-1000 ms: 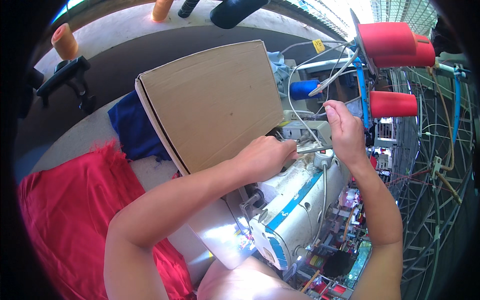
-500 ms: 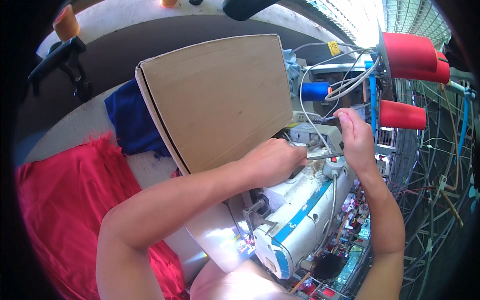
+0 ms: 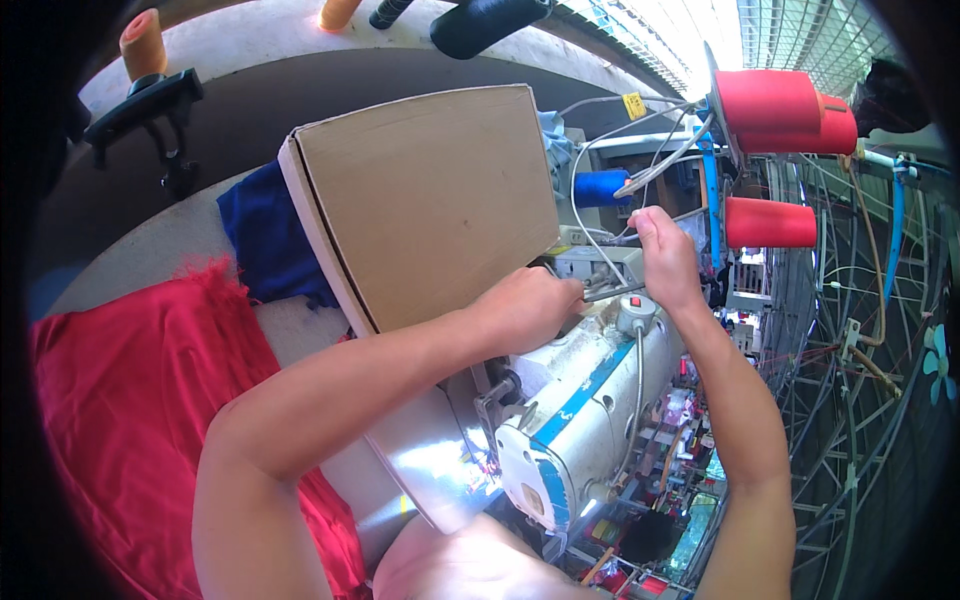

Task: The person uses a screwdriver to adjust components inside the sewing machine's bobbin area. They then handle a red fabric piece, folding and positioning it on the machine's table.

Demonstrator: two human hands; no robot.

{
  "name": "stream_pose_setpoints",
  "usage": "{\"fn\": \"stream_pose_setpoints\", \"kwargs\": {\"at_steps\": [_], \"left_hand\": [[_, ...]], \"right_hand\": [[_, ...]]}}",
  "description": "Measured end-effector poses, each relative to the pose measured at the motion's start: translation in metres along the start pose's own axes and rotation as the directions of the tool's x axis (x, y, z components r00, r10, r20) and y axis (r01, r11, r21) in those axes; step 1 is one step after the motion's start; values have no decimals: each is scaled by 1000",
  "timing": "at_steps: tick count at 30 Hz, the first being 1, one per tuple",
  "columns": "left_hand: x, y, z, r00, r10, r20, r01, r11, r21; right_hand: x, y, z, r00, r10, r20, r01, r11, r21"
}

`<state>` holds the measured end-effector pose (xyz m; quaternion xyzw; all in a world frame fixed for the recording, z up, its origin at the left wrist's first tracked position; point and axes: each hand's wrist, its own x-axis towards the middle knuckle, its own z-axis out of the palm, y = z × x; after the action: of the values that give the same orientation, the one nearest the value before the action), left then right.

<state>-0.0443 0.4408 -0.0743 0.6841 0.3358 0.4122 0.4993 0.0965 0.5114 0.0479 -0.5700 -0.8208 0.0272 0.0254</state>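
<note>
In front of me stands a white sewing machine [image 3: 585,430] with a blue stripe, seen at a slant. My left hand [image 3: 530,308] is closed above its upper body, and a slim grey metal bar [image 3: 612,292] sticks out from its fingers toward my other hand. What kind of tool the bar is does not show. Higher and to the right, my right hand [image 3: 668,260] is closed, thumb and fingertips pressed together near the pale cables [image 3: 600,235]. Anything in that pinch is too small to make out. A round grey fitting with a red switch [image 3: 636,303] lies just below the bar.
A brown cardboard box [image 3: 430,200] stands left of the machine. Red cloth [image 3: 140,400] and dark blue cloth [image 3: 265,235] lie on the table. Red thread cones [image 3: 770,222] sit on a blue stand [image 3: 712,195] at right, beside a blue spool [image 3: 600,188].
The view has shifted, so the machine, box and thread cones appear slightly farther left. Both hands remain closed at nearly the same place over the machine, with the metal bar still between them.
</note>
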Motion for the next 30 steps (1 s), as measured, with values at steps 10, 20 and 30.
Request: {"fn": "stream_pose_setpoints", "kwargs": {"at_steps": [10,20,30], "left_hand": [[-2,-4,4,1000,-4,-15,4,1000,-24],[-2,0,-5,997,-58,56,62,994,-90],[-1,-1,-2,996,-75,44,79,991,-106]], "right_hand": [[5,7,13,988,40,152,-5,975,-221],[13,3,-44,718,-186,671,201,978,56],[12,26,-35,740,-252,623,236,965,110]]}}
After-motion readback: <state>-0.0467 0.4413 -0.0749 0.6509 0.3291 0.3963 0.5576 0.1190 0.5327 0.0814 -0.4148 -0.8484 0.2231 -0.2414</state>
